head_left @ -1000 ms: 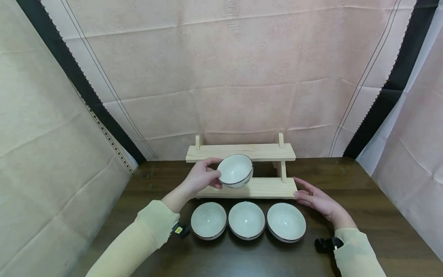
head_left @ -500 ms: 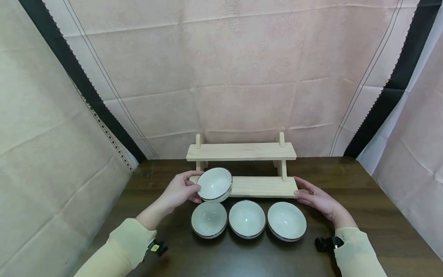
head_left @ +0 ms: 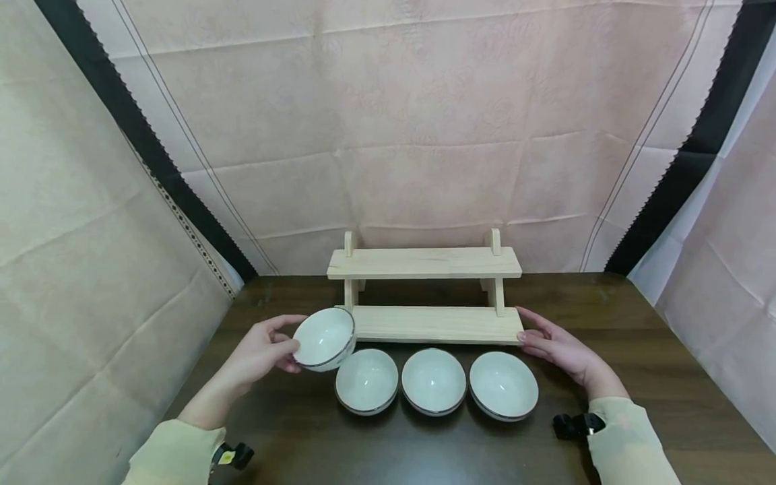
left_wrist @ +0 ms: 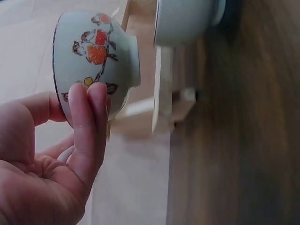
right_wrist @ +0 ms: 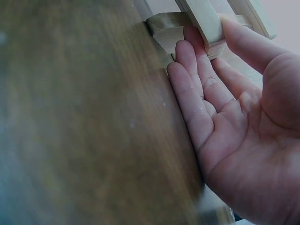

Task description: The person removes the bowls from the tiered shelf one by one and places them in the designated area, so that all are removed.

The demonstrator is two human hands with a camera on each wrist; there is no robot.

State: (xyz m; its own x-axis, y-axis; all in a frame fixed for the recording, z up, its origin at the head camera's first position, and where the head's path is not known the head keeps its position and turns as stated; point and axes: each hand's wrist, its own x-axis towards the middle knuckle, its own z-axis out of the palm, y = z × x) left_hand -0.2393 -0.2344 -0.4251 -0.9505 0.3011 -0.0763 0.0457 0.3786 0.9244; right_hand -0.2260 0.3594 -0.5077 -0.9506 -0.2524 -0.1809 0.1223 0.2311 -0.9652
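Observation:
My left hand (head_left: 259, 353) pinches a white bowl (head_left: 325, 338) by its rim, left of the wooden two-tier shelf (head_left: 433, 325). The bowl is tilted. In the left wrist view, the held bowl (left_wrist: 93, 56) shows birds painted in red and orange on its side, with fingers against the outside. My right hand (head_left: 560, 351) grips the right end of the lower board. The right wrist view has the thumb on one face of the board (right_wrist: 206, 23) and fingers on the other. Three more white bowls stand in a row before the shelf: left (head_left: 366, 382), middle (head_left: 434, 382) and right (head_left: 504, 385).
Everything stands on a dark brown wooden table (head_left: 388, 448). A pale cloth wall (head_left: 424, 135) rises behind the shelf, and more cloth hangs at both sides. The shelf's upper board (head_left: 424, 263) bears nothing.
My left hand has carried its bowl from in front of the shelf to the left and down, beyond the shelf's left end. The right hand keeps its place on the board.

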